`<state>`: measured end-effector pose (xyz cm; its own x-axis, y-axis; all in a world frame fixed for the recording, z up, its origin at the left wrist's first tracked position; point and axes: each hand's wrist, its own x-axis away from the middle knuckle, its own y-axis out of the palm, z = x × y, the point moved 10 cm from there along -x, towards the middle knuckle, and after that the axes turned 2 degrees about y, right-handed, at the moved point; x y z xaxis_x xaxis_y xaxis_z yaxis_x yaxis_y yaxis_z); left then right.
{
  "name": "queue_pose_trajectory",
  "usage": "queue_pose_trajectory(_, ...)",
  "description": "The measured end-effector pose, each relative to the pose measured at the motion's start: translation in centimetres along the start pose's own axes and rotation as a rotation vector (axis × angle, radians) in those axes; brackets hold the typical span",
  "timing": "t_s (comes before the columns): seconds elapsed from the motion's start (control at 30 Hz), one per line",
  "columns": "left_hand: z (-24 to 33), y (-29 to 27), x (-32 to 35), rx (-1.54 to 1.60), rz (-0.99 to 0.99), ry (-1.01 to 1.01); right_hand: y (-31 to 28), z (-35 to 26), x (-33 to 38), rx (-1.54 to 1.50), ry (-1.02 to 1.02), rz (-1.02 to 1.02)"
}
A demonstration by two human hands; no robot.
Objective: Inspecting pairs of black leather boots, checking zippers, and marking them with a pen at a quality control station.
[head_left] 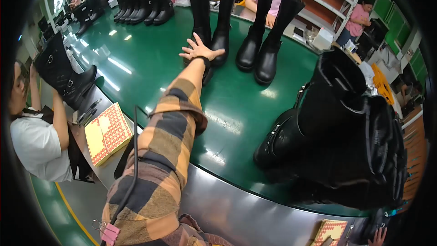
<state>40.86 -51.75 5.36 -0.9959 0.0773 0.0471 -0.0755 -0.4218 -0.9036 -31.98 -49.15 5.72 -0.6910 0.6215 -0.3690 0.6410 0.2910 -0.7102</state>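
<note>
My left hand (pixel 200 50) reaches far out over the table, open with its fingers spread. Its thumb side overlaps a tall black boot (pixel 221 36), and another black boot (pixel 198 7) stands partly hidden behind the fingers. Whether the hand touches either is hard to tell. A pair of black boots, the nearer one (pixel 268 57) and its mate (pixel 249 45), stands upright just to the right. At the lower right rim, what appears to be my right hand (pixel 378 237) shows only its fingers, apart and holding nothing visible.
Large black boots with buckles (pixel 314 109) crowd the right of the green table (pixel 150 59). Printed yellow card stacks lie at left (pixel 108 134) and lower right (pixel 330 232). A co-worker at left handles a buckled boot (pixel 63 73). More boots (pixel 145 2) line the far side.
</note>
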Motion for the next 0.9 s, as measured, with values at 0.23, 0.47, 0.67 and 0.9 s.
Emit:
queue_pose_trajectory(0.23,-2.1,2.7,-3.6,0.08,0.205,0.139,-0.2,-0.1,0.3,0.082,0.032,0.031)
queue_pose_trajectory(0.47,-3.3,5.2,5.3,-0.203,-0.102,0.382,-0.8,-0.4,0.4,0.068,0.048,0.066)
queue_pose_trajectory(0.67,-1.9,6.4,16.0,-0.258,-0.483,0.511,-0.9,-0.4,1.3,0.111,0.015,0.045)
queue_pose_trajectory(0.9,-2.4,5.2,23.4,-0.179,-0.652,0.637,-0.3,1.6,2.6,0.095,0.087,0.03)
